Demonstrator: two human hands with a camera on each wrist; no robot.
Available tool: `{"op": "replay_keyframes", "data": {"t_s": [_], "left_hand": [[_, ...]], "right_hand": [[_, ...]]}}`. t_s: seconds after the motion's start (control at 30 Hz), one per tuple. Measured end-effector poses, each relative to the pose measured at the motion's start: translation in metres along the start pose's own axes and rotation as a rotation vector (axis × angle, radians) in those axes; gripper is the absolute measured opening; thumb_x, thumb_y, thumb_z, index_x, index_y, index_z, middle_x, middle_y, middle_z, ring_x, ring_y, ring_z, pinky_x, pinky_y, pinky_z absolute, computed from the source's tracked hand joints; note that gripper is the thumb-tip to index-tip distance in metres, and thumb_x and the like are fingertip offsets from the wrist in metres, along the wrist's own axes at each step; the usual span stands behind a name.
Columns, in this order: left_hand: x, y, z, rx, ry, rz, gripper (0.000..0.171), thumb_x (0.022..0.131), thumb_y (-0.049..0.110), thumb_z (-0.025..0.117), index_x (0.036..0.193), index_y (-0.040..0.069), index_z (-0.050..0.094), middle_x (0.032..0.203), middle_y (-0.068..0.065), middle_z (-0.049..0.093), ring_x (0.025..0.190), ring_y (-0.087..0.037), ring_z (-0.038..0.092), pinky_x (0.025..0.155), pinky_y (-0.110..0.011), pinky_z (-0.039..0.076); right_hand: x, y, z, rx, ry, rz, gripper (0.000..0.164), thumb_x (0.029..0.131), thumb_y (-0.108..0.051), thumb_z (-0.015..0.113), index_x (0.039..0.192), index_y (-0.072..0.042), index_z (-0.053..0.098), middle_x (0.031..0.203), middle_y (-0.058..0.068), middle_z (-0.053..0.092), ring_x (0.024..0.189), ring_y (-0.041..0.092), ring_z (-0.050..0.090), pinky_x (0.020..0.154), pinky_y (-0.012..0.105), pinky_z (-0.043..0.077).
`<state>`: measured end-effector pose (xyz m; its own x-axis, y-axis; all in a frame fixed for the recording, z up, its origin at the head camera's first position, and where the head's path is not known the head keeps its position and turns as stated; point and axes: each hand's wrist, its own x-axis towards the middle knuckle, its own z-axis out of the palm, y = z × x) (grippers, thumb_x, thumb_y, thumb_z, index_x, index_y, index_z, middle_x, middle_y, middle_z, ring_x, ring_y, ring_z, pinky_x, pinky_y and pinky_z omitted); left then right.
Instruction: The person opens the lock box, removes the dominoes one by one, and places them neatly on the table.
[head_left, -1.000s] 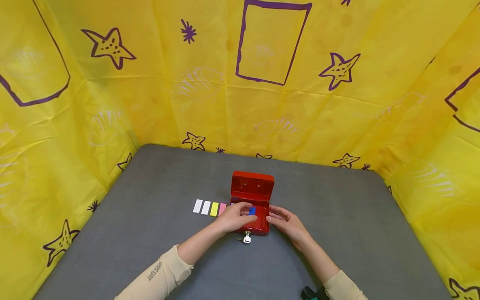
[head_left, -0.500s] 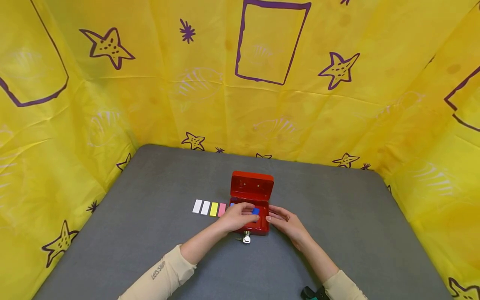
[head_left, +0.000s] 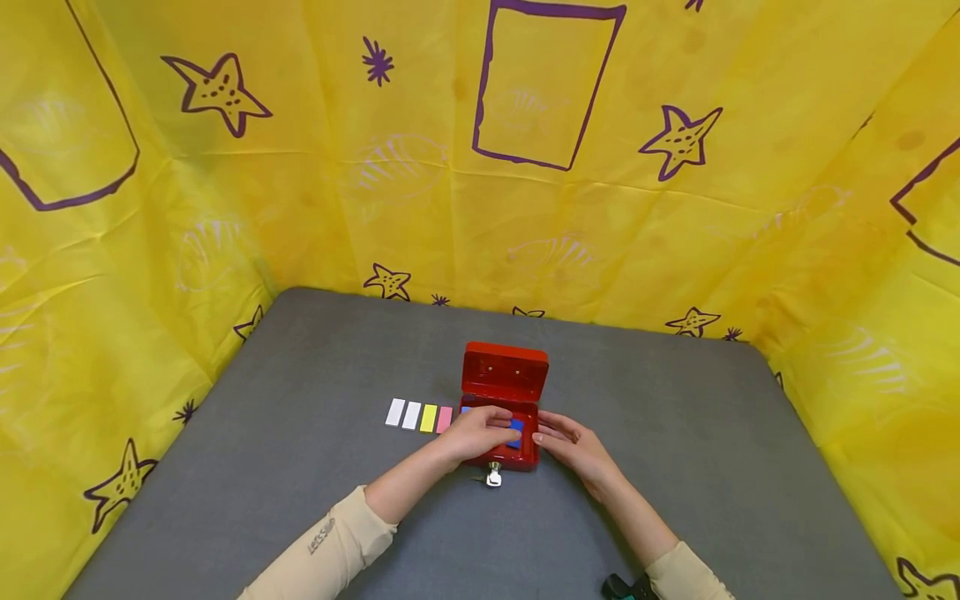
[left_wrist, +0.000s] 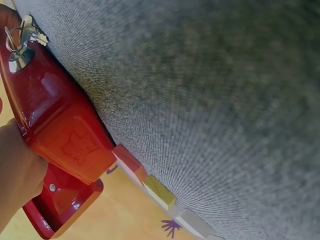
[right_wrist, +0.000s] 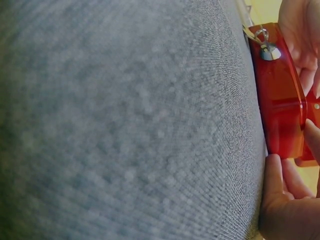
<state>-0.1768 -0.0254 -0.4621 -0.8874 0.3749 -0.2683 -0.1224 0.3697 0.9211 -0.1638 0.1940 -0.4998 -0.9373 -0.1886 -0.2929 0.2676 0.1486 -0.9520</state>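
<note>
A red cash box (head_left: 504,375) stands on the grey table with its lid raised and a key ring with keys (head_left: 493,476) in its front lock. My left hand (head_left: 474,433) reaches over the box's left side and pinches a flat blue block (head_left: 516,433) between thumb and fingers, low inside the box. The block's left part is hidden by the fingers. At the box's right wall my right hand (head_left: 577,450) holds on, its thumb (right_wrist: 312,135) at the rim and its other fingers (right_wrist: 273,172) against the outer side.
Left of the box lies a row of flat blocks: two white blocks (head_left: 402,414), a yellow block (head_left: 428,418) and a pink block (head_left: 445,419). A patch of blue (head_left: 465,409) shows beside my left hand. A black object (head_left: 618,587) sits at the front edge of view.
My left hand has moved slightly right, and the blue block has gone right and a little nearer within the box. The right hand and the box have stayed put.
</note>
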Motion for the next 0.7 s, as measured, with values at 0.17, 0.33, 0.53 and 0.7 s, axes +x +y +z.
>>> {"op": "replay_keyframes", "data": {"t_s": [0.17,0.33,0.53,0.7], "left_hand": [[0.0019,0.0004,-0.0004,-0.002,-0.005,-0.013,0.051,0.087,0.027,0.072,0.127,-0.002,0.059,0.121,-0.014,0.065,0.114,-0.03,0.06,0.097,-0.046,0.048],[0.003,0.0008,-0.0004,-0.019,-0.017,-0.021,0.051,0.087,0.027,0.072,0.127,-0.002,0.059,0.122,-0.014,0.065,0.114,-0.03,0.06,0.099,-0.046,0.047],[0.0037,0.0013,0.0006,-0.021,-0.032,-0.024,0.051,0.087,0.027,0.072,0.128,-0.003,0.059,0.122,-0.014,0.065,0.113,-0.03,0.06,0.098,-0.046,0.047],[0.0046,0.0022,0.002,-0.012,-0.045,-0.018,0.052,0.088,0.027,0.072,0.128,-0.002,0.059,0.122,-0.013,0.065,0.114,-0.029,0.06,0.098,-0.046,0.047]], "right_hand": [[0.0006,0.0007,0.0002,-0.008,0.009,0.0,0.058,0.088,-0.027,0.073,0.139,-0.009,0.053,0.134,0.013,0.058,0.122,0.026,0.056,0.099,0.038,0.047],[0.0002,0.0004,0.0002,-0.009,0.01,-0.001,0.058,0.087,-0.028,0.074,0.139,-0.009,0.053,0.134,0.013,0.058,0.122,0.026,0.056,0.099,0.038,0.047],[-0.0008,-0.001,0.0006,-0.007,0.005,0.003,0.059,0.088,-0.028,0.073,0.139,-0.009,0.053,0.134,0.013,0.058,0.123,0.026,0.056,0.1,0.039,0.047],[-0.0008,-0.0012,0.0005,0.003,-0.003,0.002,0.058,0.088,-0.028,0.073,0.139,-0.009,0.052,0.135,0.013,0.058,0.123,0.026,0.056,0.1,0.038,0.047]]}}
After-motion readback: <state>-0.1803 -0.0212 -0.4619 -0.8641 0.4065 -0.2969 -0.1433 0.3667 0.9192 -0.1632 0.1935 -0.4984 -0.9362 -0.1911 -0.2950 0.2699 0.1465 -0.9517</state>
